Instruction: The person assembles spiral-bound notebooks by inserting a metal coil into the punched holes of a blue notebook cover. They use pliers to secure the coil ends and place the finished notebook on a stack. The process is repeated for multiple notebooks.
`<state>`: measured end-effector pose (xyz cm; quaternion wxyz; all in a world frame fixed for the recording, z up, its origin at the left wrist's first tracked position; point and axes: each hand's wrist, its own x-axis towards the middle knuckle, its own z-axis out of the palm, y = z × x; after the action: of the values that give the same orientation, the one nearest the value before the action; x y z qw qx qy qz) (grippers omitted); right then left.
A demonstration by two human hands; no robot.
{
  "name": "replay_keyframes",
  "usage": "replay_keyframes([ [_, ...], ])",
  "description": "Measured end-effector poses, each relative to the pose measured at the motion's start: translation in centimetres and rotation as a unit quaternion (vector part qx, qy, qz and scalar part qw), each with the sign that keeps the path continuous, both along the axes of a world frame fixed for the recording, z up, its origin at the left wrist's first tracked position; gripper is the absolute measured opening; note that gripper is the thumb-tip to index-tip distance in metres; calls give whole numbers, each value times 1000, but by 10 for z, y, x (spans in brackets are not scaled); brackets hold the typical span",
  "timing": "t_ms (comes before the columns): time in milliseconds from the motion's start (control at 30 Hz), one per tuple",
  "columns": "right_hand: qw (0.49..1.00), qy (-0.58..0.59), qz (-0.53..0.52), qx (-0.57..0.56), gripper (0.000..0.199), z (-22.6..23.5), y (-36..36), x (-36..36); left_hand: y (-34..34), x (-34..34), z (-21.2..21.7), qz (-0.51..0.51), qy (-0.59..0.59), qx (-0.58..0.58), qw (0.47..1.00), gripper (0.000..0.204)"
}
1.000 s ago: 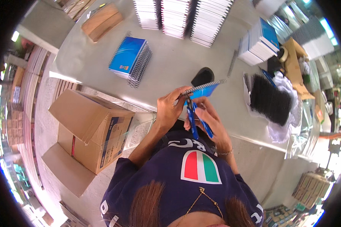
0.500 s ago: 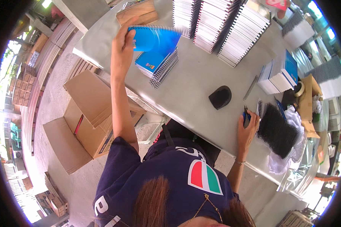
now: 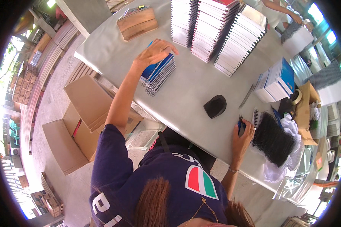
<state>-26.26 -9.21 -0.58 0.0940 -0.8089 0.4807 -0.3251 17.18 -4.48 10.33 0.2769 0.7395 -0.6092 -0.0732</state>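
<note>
My left hand [image 3: 155, 53] rests over a short stack of blue-covered spiral notebooks [image 3: 158, 77] at the table's left part. Its fingers stretch to the right across the top cover, apart and not wrapped round anything. Much of the upper cover is hidden under the palm. At the right front of the table, my right hand [image 3: 244, 134] is closed round a small pair of blue-handled pliers [image 3: 240, 123], their dark jaws pointing away from me. A loose wire coil [image 3: 246, 97] lies just beyond the pliers. Left of them sits a black rounded pad [image 3: 215, 106].
Tall stacks of bound books [image 3: 212, 34] stand at the back, a wooden block [image 3: 137, 24] to their left. At right are blue-covered books [image 3: 278, 81], a heap of black coils [image 3: 272, 140] and a cardboard box [image 3: 307, 113]. An open carton [image 3: 89, 100] stands left. Another person's hand [image 3: 297, 18] shows far right.
My left hand has come down and to the right, laying the raised blue notebook onto the stack and loosening its fingers. The right hand keeps the pliers.
</note>
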Motion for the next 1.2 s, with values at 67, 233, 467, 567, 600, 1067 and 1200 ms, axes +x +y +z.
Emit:
replay_keyframes([
  [67, 1000, -2, -1, 8, 32, 0, 0, 0, -2, -4, 2, -8, 12, 21, 1000, 37],
  [233, 1000, 3, 5, -2, 32, 5, 3, 2, -9, 11, -21, -67, -34, -11, 997, 28],
  [467, 1000, -7, 3, -4, 32, 7, 5, 5, -9, 14, -29, -76, -43, -26, 996, 23],
  [567, 1000, -7, 4, -9, 32, 6, 4, 4, -10, 17, -35, -86, -55, -39, 994, 24],
  [600, 1000, -7, 2, 0, 33, 5, 5, 4, -9, 14, -34, -85, -57, -45, 994, 25],
  [1067, 1000, -6, 8, 13, 36, 1, 2, 1, -5, 13, -31, -20, -55, -73, 996, 30],
  [1200, 1000, -12, 9, 13, 36, 2, 3, 0, 15, -1, -20, 168, -106, 2, 980, 76],
])
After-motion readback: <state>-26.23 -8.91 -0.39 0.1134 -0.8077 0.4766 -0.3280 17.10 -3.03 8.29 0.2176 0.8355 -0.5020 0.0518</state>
